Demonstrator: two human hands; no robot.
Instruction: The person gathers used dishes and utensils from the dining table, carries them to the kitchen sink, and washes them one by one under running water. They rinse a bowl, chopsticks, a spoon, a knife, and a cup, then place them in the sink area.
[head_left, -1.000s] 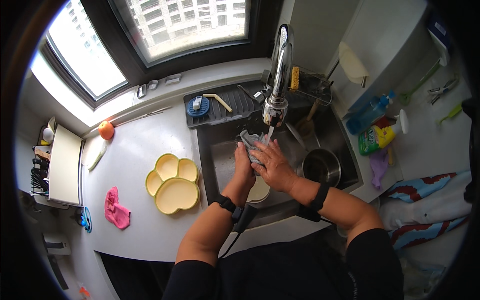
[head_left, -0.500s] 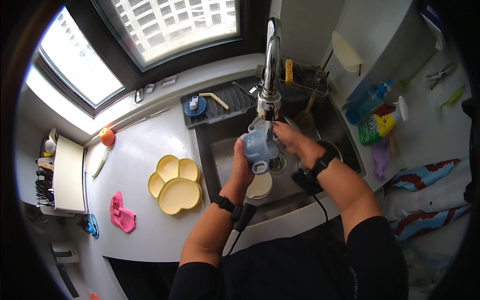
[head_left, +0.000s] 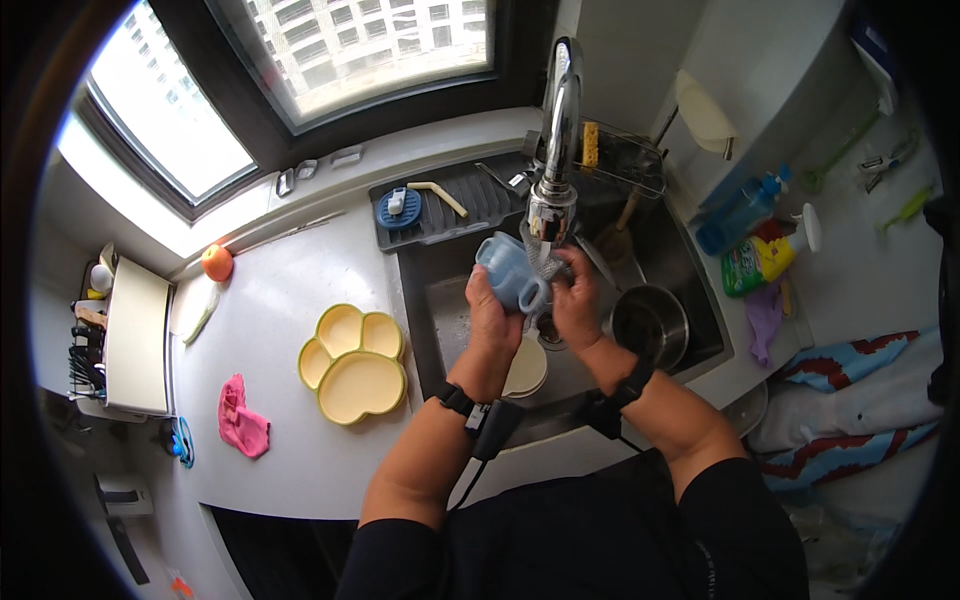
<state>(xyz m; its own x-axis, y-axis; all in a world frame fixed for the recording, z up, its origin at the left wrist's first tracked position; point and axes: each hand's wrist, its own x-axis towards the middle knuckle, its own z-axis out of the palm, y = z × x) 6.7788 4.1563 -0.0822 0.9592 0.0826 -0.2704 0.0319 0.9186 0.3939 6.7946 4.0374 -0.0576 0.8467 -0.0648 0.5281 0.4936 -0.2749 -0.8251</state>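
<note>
My left hand (head_left: 493, 320) is closed around a translucent light-blue cup (head_left: 506, 268) with looped side handles, held tilted over the sink (head_left: 450, 325). Just right of the cup, my right hand (head_left: 577, 303) grips a grey mesh scrubbing cloth (head_left: 543, 260), which lies against the cup's right side. Directly above both hands is the chrome faucet (head_left: 551, 212), and water seems to run from it onto the cloth. Below the hands, a round cream-coloured dish (head_left: 527, 368) rests in the basin, partly covered by my left hand and wrist.
A steel pot (head_left: 672, 322) stands at the basin's right. Behind the sink is a dark drying tray (head_left: 420, 238) with a blue lid (head_left: 397, 208). On the left counter lie a yellow divided plate (head_left: 362, 388) and a pink cloth (head_left: 243, 422). Spray bottle (head_left: 755, 262) at right.
The cup has turned, so its near handle now points right. My right hand has come from the cup's far side to its right side, bringing the grey cloth into clearer view. The view shifted slightly.
</note>
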